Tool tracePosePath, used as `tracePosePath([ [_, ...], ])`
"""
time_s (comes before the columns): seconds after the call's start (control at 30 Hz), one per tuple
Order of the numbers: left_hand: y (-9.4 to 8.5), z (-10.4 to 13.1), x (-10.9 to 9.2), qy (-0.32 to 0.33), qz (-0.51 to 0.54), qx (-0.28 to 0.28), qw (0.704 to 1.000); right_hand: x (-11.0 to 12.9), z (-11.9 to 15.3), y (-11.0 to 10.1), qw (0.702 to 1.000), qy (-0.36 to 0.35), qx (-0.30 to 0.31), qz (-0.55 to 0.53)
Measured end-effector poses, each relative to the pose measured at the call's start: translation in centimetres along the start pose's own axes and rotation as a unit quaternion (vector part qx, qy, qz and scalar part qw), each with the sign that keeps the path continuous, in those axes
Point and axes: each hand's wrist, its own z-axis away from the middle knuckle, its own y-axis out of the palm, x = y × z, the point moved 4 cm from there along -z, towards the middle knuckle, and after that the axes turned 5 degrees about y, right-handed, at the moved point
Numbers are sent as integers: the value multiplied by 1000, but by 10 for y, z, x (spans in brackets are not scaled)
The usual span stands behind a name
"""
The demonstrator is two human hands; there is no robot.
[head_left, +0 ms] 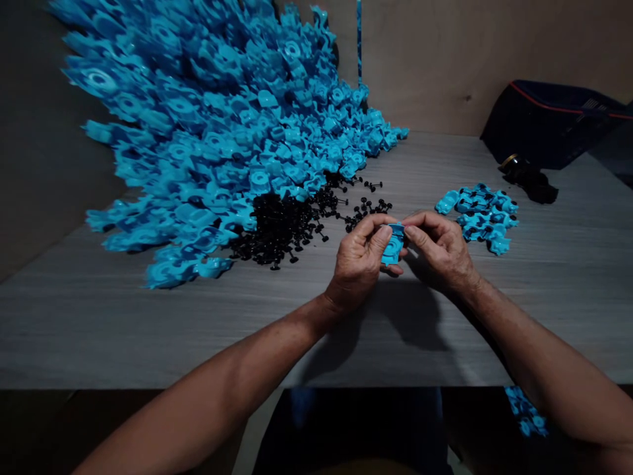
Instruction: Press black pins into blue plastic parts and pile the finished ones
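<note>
Between my fingertips is a blue plastic toy car body [392, 249], its hollow, ringed side facing up. My left hand [357, 260] pinches it along the left edge, thumb on top. From the other side, my right hand [442, 251] grips its upper right edge with thumb and index finger. A dark strip crosses the part near its top; whether that is a wheel axle I cannot make out. Just beyond my left hand lie black wheel axles [284, 227], each a short rod with a small wheel at both ends.
A tall heap of blue car bodies [217, 132] fills the back left of the table [148, 343]. To the right sits a small cluster of blue cars with black wheels [487, 214]. Behind it are a dark bag [548, 125] and a black object [531, 179]. More blue pieces [527, 412] show below the table edge.
</note>
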Motion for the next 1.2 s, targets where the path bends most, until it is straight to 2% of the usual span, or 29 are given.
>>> tracePosePath([
  [0.17,0,-3,3,-15,35,-6,999,-8,-7,-8,999,28,-13,-32],
  [0.27,-5,-9,3,-42,66,-24,997,-20,-19,-32,994,40,-104,-20],
  [0.33,-11,-13,-3,-53,88,-52,993,-26,-27,-54,984,24,-172,31],
  [0.4,-18,-16,-11,-59,96,-79,991,-29,-34,-73,974,9,-206,97],
  [0.5,-29,-21,-22,-59,91,-107,988,-31,-39,-86,962,16,-184,199],
  [0.57,-34,-23,-28,-49,90,-122,987,-29,-38,-85,947,16,-145,286],
  [0.63,-37,-25,-31,-35,91,-134,986,-27,-34,-77,911,2,-103,400],
  [0.77,-36,-25,-34,-35,99,-144,984,-31,-27,-62,811,4,-38,584],
  [0.83,-34,-24,-33,-50,107,-143,983,-34,-26,-59,791,11,-22,611],
  [1.0,-29,-23,-29,-85,118,-134,980,-36,-28,-58,795,11,-13,606],
  [1.13,-30,-23,-24,-94,143,-169,971,-34,-29,-56,831,-7,-45,555],
  [1.2,-29,-21,-20,-110,149,-166,969,-36,-29,-53,843,-32,-42,535],
])
